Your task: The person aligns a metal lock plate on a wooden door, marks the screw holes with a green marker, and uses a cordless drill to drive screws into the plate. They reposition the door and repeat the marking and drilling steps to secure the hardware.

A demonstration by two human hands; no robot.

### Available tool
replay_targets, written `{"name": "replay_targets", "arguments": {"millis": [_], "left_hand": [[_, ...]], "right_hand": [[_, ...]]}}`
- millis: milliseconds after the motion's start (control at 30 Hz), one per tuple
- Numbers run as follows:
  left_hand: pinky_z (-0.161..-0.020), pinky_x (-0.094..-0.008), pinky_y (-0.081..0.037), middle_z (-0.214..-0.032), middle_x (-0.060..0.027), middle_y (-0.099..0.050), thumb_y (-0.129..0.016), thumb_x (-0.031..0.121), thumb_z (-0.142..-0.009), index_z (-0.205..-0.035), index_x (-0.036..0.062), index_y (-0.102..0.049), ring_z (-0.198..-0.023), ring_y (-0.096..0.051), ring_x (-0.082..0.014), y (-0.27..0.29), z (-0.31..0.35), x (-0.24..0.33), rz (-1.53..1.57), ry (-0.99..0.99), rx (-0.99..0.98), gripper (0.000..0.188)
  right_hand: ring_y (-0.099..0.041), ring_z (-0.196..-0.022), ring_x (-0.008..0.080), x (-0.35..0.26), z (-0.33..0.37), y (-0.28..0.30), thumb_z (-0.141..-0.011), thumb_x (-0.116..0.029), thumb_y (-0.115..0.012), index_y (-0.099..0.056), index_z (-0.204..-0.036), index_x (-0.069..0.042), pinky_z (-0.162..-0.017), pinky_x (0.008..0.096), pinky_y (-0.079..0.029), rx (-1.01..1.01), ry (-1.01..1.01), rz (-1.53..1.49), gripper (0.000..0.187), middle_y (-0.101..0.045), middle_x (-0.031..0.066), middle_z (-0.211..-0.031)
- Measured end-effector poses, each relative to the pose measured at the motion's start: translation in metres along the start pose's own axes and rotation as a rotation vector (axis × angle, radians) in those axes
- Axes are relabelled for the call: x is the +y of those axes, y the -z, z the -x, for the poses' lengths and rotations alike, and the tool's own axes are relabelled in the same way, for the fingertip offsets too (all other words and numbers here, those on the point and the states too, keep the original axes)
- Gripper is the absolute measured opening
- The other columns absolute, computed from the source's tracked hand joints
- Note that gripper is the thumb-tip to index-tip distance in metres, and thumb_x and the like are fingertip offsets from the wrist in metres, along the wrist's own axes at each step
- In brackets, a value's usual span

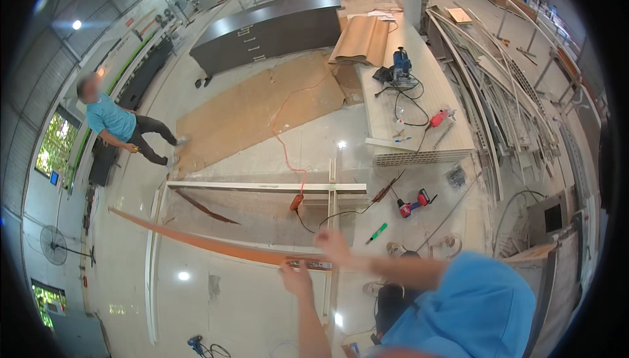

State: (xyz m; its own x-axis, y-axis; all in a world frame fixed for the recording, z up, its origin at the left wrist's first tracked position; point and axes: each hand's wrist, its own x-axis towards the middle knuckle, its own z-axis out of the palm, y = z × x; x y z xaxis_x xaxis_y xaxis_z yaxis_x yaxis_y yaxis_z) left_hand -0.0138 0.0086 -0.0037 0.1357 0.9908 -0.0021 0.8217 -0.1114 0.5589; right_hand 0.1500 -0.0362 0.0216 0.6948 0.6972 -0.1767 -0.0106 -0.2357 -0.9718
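Observation:
A long, narrow orange-brown board point(216, 246) reaches from the far left to a spot in front of me, its near end over a pale frame bar. At that end lies a small silver metal fitting point(310, 264); its exact kind is too small to make out. My left hand point(299, 281) is closed at the board's near edge, fingers beside the fitting. Just beyond the board hovers my right hand point(334, 245), smeared, so its fingers and anything in them are unclear.
White beams point(268, 188) form a low frame on the floor. A red-and-blue cordless drill point(415, 205) and a green tool point(376, 233) lie nearby. A blue router point(401, 63) stands on stacked panels point(419, 129). An orange cable point(282, 138) crosses the floor. A person point(111, 115) walks at left.

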Motion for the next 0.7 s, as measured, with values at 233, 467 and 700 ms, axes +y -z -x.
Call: {"name": "replay_targets", "arguments": {"millis": [233, 467, 700], "left_hand": [[-0.072, -0.0474, -0.058, -0.11, -0.0103, -0.058, -0.07, 0.037, -0.088, -0.112, 0.0135, -0.06, -0.094, -0.068, -0.0323, 0.009, 0.039, 0.054, -0.295, -0.499, -0.391, 0.035], [-0.071, -0.0478, -0.058, -0.11, -0.0105, -0.059, -0.067, 0.033, -0.087, -0.111, 0.0089, -0.057, -0.092, -0.068, -0.0317, 0.003, 0.029, 0.062, -0.453, -0.463, -0.469, 0.036], [-0.075, -0.0503, -0.057, -0.113, -0.0111, -0.062, -0.067, 0.036, -0.084, -0.114, 0.0083, -0.055, -0.096, -0.069, -0.032, 0.0, 0.021, 0.077, -0.604, -0.365, -0.548, 0.042]], "right_hand": [[-0.068, -0.106, 0.0387, -0.253, -0.367, 0.334, -0.094, -0.023, -0.056, -0.068, -0.115, -0.002, -0.087, 0.0485, -0.054, 0.334, 0.443, 0.939, 0.032, -0.072, 0.0187, -0.113], [-0.067, -0.113, 0.0335, -0.477, -0.37, 0.501, -0.094, -0.016, -0.057, -0.064, -0.128, -0.006, -0.092, 0.0462, -0.054, 0.715, 0.326, 1.377, 0.036, -0.069, 0.0171, -0.123], [-0.067, -0.119, 0.0286, -0.553, -0.405, 0.519, -0.09, -0.034, -0.068, -0.075, -0.119, -0.014, -0.097, 0.0481, -0.054, 0.741, 0.317, 1.432, 0.036, -0.07, 0.012, -0.128]]}}
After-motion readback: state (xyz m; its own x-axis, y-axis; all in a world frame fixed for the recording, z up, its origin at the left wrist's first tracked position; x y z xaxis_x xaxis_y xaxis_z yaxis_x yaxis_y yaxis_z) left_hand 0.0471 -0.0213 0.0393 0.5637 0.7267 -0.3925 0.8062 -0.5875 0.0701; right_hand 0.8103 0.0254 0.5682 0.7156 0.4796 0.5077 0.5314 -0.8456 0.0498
